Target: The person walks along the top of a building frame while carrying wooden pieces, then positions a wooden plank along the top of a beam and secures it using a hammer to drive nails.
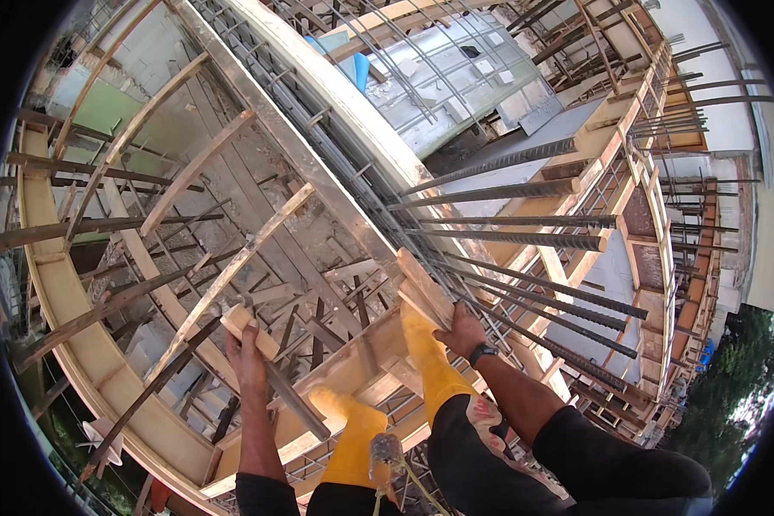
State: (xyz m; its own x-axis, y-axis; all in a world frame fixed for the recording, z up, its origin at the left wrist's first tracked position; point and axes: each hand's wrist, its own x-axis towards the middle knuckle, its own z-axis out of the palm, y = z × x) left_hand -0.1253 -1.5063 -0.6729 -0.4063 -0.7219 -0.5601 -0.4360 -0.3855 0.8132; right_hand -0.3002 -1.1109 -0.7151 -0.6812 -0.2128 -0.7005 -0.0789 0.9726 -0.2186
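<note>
My left hand [248,351] is closed round a short pale wooden block [251,332]. A small grey metal piece shows just past the block's far end; I cannot tell whether it is joined to it. My right hand [464,331], a dark watch on its wrist, grips the near end of a short wooden board [426,290]. This board slants up beside the long formwork edge [318,185], close to steel bars. My yellow boots [421,344] stand on or by the timber formwork and rebar below my hands.
Thick ribbed rebars [525,236] jut out to the right of my right hand. Timber props and struts [232,310] cross the deep open space at left. A curved wooden beam form [86,335] bounds the left side. A clear bottle-like item [385,451] hangs on a cord between my legs.
</note>
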